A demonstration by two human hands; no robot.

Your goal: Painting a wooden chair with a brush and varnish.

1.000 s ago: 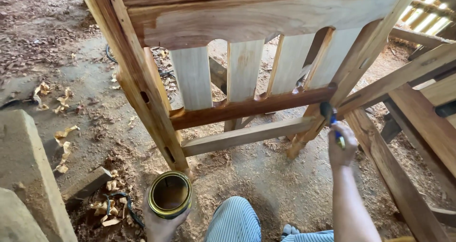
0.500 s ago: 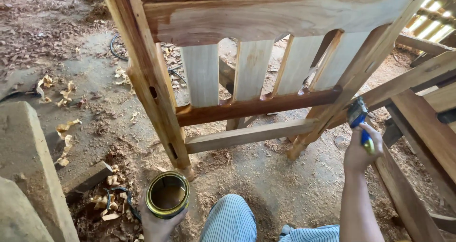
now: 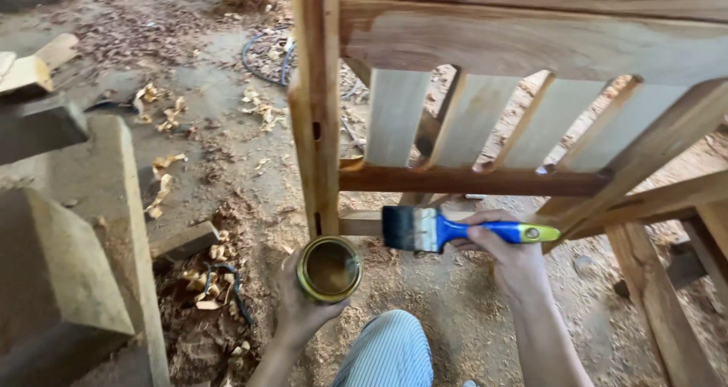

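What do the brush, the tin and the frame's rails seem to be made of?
The brush in the right hand looks like dark bristles in a metal band, with a glossy blue and yellow handle, likely plastic. The tin in the left hand looks like metal, with a shiny rim. The frame is wood with visible grain; one rail looks darker, perhaps coated.

- Wooden frame (image 3: 485, 45): top and right side cut off by picture edges;
- tin (image 3: 329, 269): lower wall hidden inside left hand (image 3: 299, 311);
- brush handle (image 3: 493, 232): middle hidden by right hand (image 3: 516, 262).
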